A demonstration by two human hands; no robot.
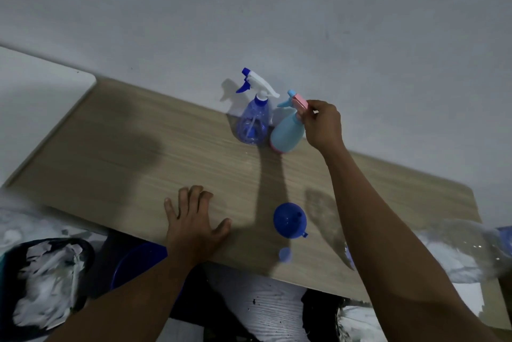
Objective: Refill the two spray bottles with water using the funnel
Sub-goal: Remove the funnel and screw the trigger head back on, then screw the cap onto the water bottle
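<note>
Two spray bottles stand at the table's far edge by the wall. The clear blue bottle (253,122) has a white and blue trigger head. Right beside it is the light blue bottle (286,132) with a pink head, and my right hand (322,125) pinches that pink head from the right. A blue funnel (289,220) lies mouth-up on the wooden table (138,153) near the front edge. A small blue cap (284,254) lies just in front of it. My left hand (194,219) rests flat on the table, fingers spread, holding nothing.
A large clear plastic bottle (471,247) lies at the right edge, partly behind my right arm. Below the table's front edge are a blue basin (138,264) and a dark bin (47,280) with crumpled white material. A white wall backs the table.
</note>
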